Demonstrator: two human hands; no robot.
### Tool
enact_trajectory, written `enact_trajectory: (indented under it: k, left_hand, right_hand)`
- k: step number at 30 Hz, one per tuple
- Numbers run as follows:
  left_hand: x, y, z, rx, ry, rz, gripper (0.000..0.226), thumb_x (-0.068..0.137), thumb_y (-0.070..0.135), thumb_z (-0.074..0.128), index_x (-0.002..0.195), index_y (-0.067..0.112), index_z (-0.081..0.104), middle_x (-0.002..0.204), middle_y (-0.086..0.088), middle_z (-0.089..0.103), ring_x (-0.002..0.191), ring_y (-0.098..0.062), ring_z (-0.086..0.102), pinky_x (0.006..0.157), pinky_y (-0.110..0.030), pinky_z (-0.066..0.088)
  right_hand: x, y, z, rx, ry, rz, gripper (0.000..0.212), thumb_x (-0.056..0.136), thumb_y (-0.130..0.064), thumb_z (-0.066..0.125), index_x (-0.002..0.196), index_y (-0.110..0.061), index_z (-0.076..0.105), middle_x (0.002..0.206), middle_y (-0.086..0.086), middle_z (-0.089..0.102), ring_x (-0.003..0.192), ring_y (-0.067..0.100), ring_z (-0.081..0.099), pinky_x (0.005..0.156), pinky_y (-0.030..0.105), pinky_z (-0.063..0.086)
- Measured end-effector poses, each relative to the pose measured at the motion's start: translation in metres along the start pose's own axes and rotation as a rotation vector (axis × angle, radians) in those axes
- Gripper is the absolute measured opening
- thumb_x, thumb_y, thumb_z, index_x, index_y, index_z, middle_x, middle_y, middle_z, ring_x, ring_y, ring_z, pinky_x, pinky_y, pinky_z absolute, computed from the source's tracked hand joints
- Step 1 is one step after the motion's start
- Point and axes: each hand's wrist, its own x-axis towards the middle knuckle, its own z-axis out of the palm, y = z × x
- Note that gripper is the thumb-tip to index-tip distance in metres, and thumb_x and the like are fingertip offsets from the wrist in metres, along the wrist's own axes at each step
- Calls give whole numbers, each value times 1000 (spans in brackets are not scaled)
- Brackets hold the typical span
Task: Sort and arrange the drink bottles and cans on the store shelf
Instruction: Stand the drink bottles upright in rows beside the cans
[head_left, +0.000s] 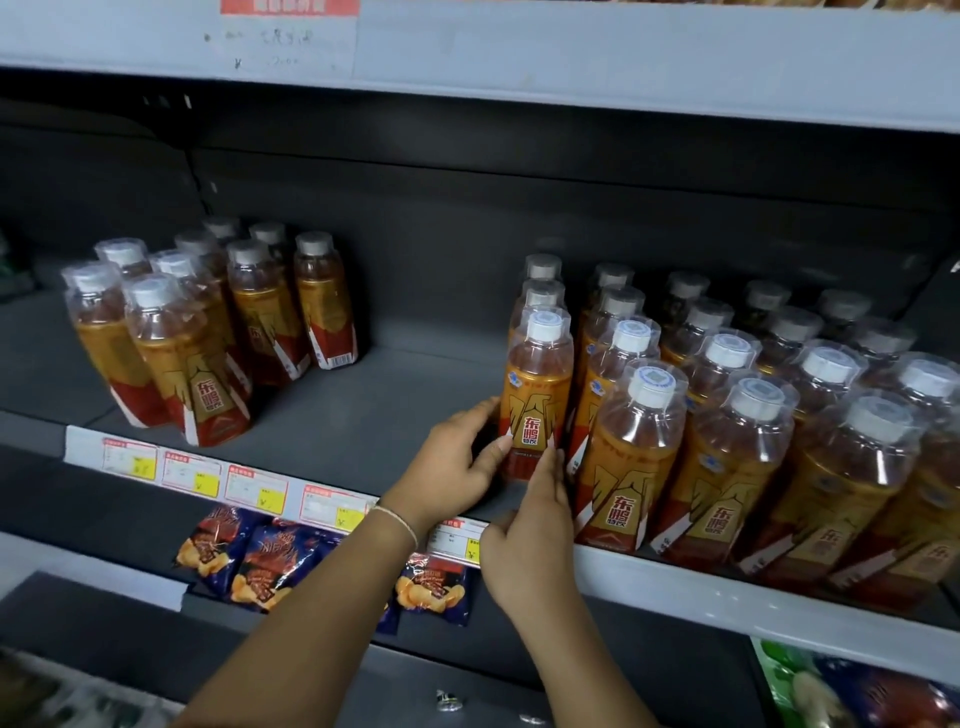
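Observation:
An orange drink bottle with a white cap and a red and gold label stands at the front of the leftmost row of the right-hand group on the dark shelf. My left hand grips its lower left side, thumb across the label. My right hand reaches up from the shelf edge, and its straight fingers touch the bottle's lower right side. Several rows of the same bottles fill the shelf to the right. A smaller cluster of the same bottles stands at the left.
A bare stretch of shelf lies between the two bottle groups. Price tags line the shelf's front rail. Snack bags hang on the level below, with more packets at the lower right. The upper shelf's edge runs overhead.

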Motion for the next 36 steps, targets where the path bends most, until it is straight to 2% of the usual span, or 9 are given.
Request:
enact_trajectory:
  k: [5,9,13,19,22,25,27,30,36]
  left_hand:
    - [-14,-3,-15,-11,283,-60,34,96,3,51,129,1,59,126,-13,64,118,-25,60,105,-33,44]
    - [-34,-18,-58,13,454,-49,33,92,9,51,122,4,63,117,-8,67,109,-21,63,99,-28,45]
    - [-49,-39,-124,116,661,-30,31,89,9,52,116,1,63,111,-9,64,105,-24,60,96,-34,46]
    - [-78,-87,-196,208,923,-134,26,88,11,54,112,2,57,106,-12,52,99,-13,46,90,-17,36]
    - [-90,-109,-209,186,903,-238,27,93,12,58,118,5,53,112,-9,49,106,-22,50,92,-32,43]
    - [-92,-123,-217,138,765,-363,37,97,23,55,129,5,51,123,-11,53,116,-24,50,97,-46,47]
    - [-89,-127,-219,122,660,-410,46,98,36,50,134,7,50,127,-8,56,118,-24,53,96,-43,48]
    - [-86,-132,-221,130,585,-364,33,97,47,46,122,25,50,106,12,59,96,-15,61,72,-19,44]
    - [-84,-136,-224,113,539,-348,42,91,45,58,128,25,51,107,7,67,90,-16,65,78,-36,55]
  right_hand:
    - [-13,-3,7,60,152,-131,79,89,5,53,158,-16,20,165,-3,17,148,3,13,109,2,5]
    - [-14,-20,27,145,230,-256,64,85,9,57,143,-16,49,148,-2,41,140,15,38,107,18,31]
    - [-4,-55,58,168,180,-317,55,87,4,58,138,-19,55,137,-12,44,134,9,41,107,22,31]
    - [12,-105,126,170,20,-380,49,90,-5,60,137,-21,56,132,-4,54,124,12,51,99,23,36]
    - [30,-125,160,145,-117,-365,50,93,-13,58,142,-25,51,139,-1,54,128,14,51,102,25,40]
    - [52,-144,187,117,-297,-315,58,95,-11,52,151,-24,39,152,-2,46,138,16,45,114,36,39]
    - [65,-154,200,86,-372,-291,63,94,-9,48,154,-23,33,156,0,41,143,16,38,118,40,35]
    - [76,-165,215,47,-456,-260,70,89,-13,45,155,-29,29,156,1,41,143,20,39,117,45,36]
    - [70,-163,217,110,-442,-251,68,85,-7,40,146,-38,40,138,-5,58,126,15,55,109,44,47]
